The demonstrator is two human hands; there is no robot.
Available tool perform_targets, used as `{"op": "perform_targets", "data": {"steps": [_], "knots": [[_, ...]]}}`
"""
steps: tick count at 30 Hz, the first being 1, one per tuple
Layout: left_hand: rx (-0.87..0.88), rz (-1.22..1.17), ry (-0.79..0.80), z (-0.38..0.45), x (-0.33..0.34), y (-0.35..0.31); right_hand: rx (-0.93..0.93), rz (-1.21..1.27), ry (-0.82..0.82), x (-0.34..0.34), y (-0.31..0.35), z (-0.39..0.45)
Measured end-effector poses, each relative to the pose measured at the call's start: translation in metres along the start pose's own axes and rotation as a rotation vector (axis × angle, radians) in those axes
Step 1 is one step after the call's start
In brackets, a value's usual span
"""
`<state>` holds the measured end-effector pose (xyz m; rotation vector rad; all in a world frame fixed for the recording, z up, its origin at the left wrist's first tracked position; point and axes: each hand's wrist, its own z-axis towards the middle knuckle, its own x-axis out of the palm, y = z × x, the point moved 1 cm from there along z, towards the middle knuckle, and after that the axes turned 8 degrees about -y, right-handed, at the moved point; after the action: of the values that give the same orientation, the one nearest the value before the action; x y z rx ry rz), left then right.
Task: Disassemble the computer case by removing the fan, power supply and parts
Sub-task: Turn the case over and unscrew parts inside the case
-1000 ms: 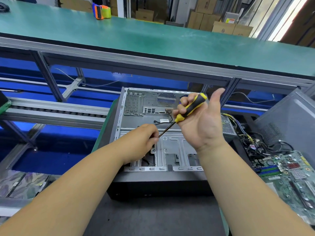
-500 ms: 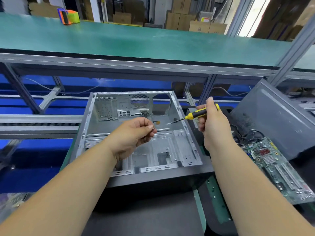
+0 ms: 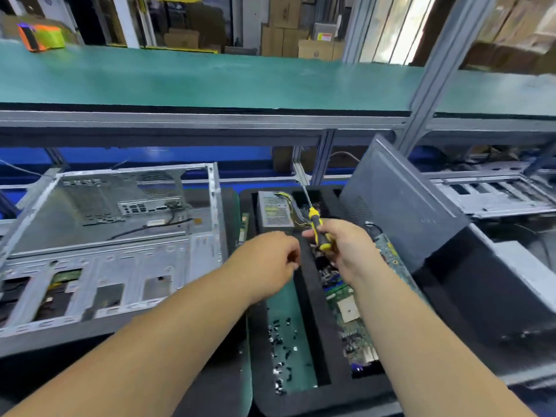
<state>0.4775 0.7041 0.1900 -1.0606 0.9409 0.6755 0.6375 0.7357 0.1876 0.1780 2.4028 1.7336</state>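
**Hands leaving the stripped case for the parts tray**

Both hands are now hovering over the black foam parts tray (image 3: 343, 383) rather than inside the open grey sheet-metal computer case (image 3: 117, 242), where they were working half a second ago; the view is swinging to the right with them. The left hand (image 3: 267, 263) is curling its fingers together, pinched narrow as if around something tiny, though what it is carrying, if anything, is too small and blurred to tell. It is hanging above the tray's green-floored compartment, where a scatter of small dark loose screws (image 3: 281, 353) is lying. This is looking like a drop-off of a just-removed screw. The right hand (image 3: 346, 248) is gripping the yellow-and-black-handled screwdriver (image 3: 317, 228), shaft pointing up and away.

The case is lying on its side to the left, mostly bare inside, with a thin black cable trailing across its floor. The silver perforated power supply box (image 3: 275, 210) is already sitting at the tray's far end, and the green motherboard (image 3: 350, 320) is lying in the tray's right compartment, so the disassembly seems far along.

A dark grey case side panel (image 3: 400, 203) is leaning just right of the tray. A long green-topped shelf (image 3: 210, 82) on a grey aluminium frame is running above the bench, carrying an orange-and-green tape dispenser (image 3: 40, 37), with stacked brown cardboard boxes (image 3: 285, 34) behind.
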Motion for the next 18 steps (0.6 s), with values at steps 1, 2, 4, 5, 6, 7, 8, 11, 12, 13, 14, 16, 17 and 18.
{"op": "perform_targets", "data": {"steps": [1, 2, 4, 5, 6, 7, 8, 11, 12, 13, 14, 16, 17, 18], "knots": [[-0.003, 0.053, 0.021, 0.003, 0.011, -0.005, 0.004, -0.013, 0.018, -0.007, -0.003, 0.002], [-0.03, 0.091, 0.042, 0.007, 0.022, -0.01, 0.001, -0.008, 0.036, -0.014, -0.007, 0.005], [-0.106, 0.137, 0.074, 0.011, 0.042, -0.016, -0.019, -0.025, 0.057, -0.028, -0.015, 0.012], [-0.139, 0.145, 0.083, 0.012, 0.051, -0.017, -0.033, -0.057, 0.074, -0.034, -0.019, 0.015], [-0.168, 0.146, 0.09, 0.012, 0.058, -0.017, -0.041, -0.099, 0.095, -0.04, -0.024, 0.018], [-0.197, 0.14, 0.095, 0.011, 0.065, -0.016, -0.047, -0.159, 0.106, -0.045, -0.029, 0.022], [-0.229, 0.13, 0.103, 0.01, 0.07, -0.014, -0.053, -0.231, 0.106, -0.049, -0.034, 0.025], [-0.317, 0.099, 0.13, 0.007, 0.079, -0.008, -0.061, -0.447, 0.088, -0.056, -0.052, 0.035], [-0.339, 0.093, 0.134, 0.007, 0.081, -0.007, -0.056, -0.512, 0.093, -0.057, -0.058, 0.037], [-0.356, 0.087, 0.133, 0.006, 0.082, -0.005, -0.05, -0.579, 0.102, -0.057, -0.065, 0.039], [-0.372, 0.076, 0.124, 0.006, 0.082, -0.005, -0.048, -0.65, 0.111, -0.055, -0.071, 0.042], [-0.405, 0.036, 0.076, 0.005, 0.079, -0.005, -0.049, -0.821, 0.127, -0.051, -0.083, 0.047], [-0.416, 0.008, 0.041, 0.004, 0.076, -0.005, -0.046, -0.913, 0.145, -0.048, -0.09, 0.05], [-0.424, -0.024, 0.006, 0.004, 0.073, -0.005, -0.035, -0.999, 0.171, -0.045, -0.097, 0.052]]}}
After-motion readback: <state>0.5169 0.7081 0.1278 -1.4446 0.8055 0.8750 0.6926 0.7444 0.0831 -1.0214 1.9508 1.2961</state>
